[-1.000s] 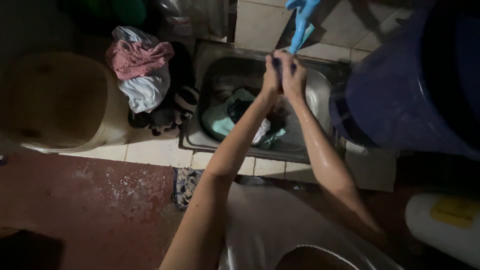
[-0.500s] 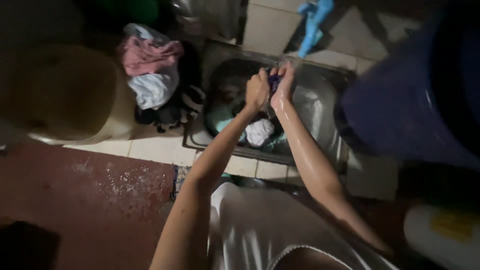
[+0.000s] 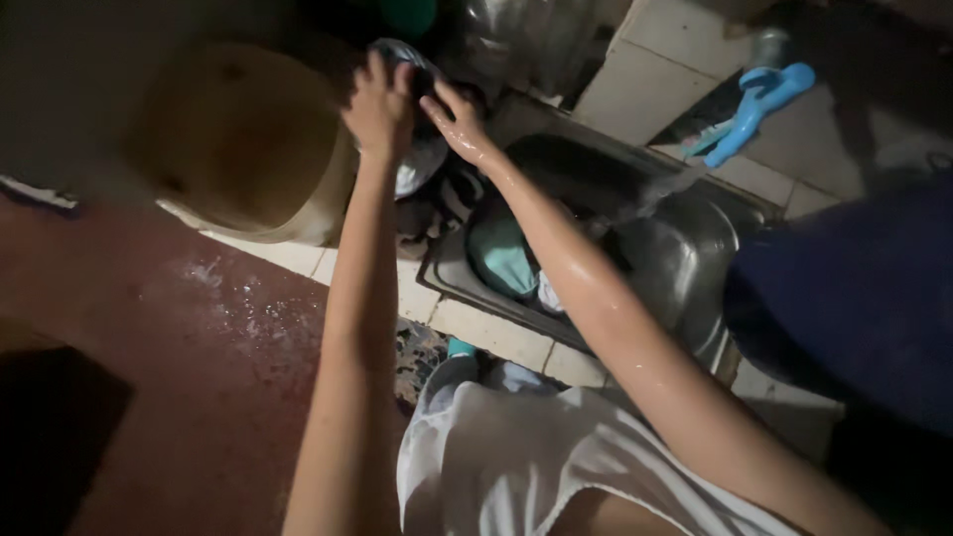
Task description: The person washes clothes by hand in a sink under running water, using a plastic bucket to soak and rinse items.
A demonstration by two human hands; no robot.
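the hands (image 3: 412, 104) are hemmed in at the pile of clothes (image 3: 422, 164), with the tan tub (image 3: 238, 139) tight on the left and the metal sink (image 3: 685, 258) full of laundry on the right. the dark blue barrel (image 3: 854, 298) blocks the far right. the red floor (image 3: 149, 377) at lower left lies open.

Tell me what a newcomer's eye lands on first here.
Two wet arms stretch to the top middle, where the left hand and right hand press on a dark cloth over a pile of laundry. Right of them sits a steel sink holding teal clothes; a tan tub stands left.
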